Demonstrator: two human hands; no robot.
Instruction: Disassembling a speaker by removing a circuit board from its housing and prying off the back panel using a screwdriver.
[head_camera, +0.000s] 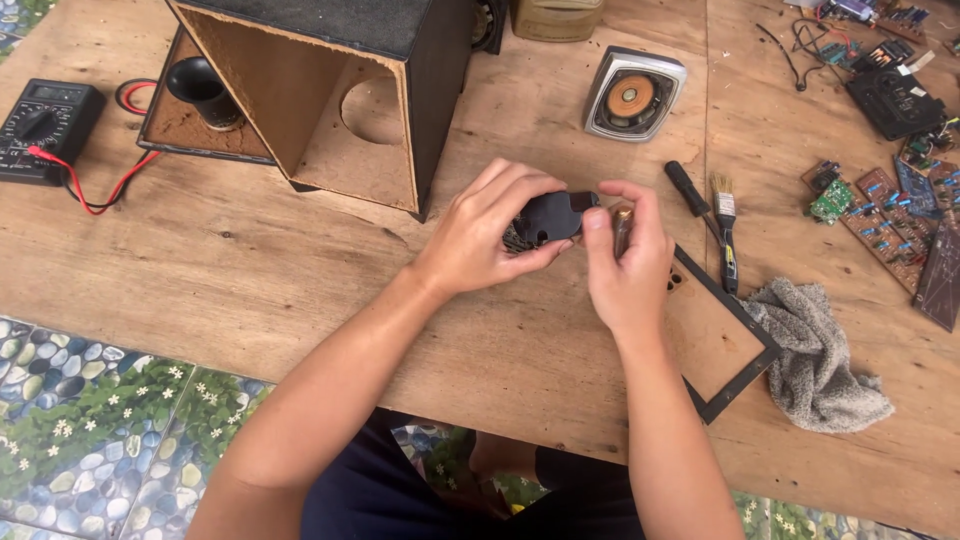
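Both hands meet over the middle of a big wooden board (250, 260). The left hand (485, 235) is curled around a small black part (550, 215), with the thumb under it and the fingers over the top. The right hand (625, 265) pinches the right end of the same black part and also grips a thin tool with a brownish handle (622, 228); it may be a small screwdriver, but most of it is hidden by the fingers. The black part is up off the board, between the two hands.

Behind the hands stands an open speaker box (340, 90) with a round hole in its wall. A small square speaker (633, 95) lies on the board to the right of the box. A black meter (45, 125) with red wires sits far to the left. Near the right hand lie a paintbrush (726, 225), a black-handled tool (688, 188), a flat black frame (745, 330) and a grey rag (820, 355). Some circuit boards (880, 215) lie at the far right.
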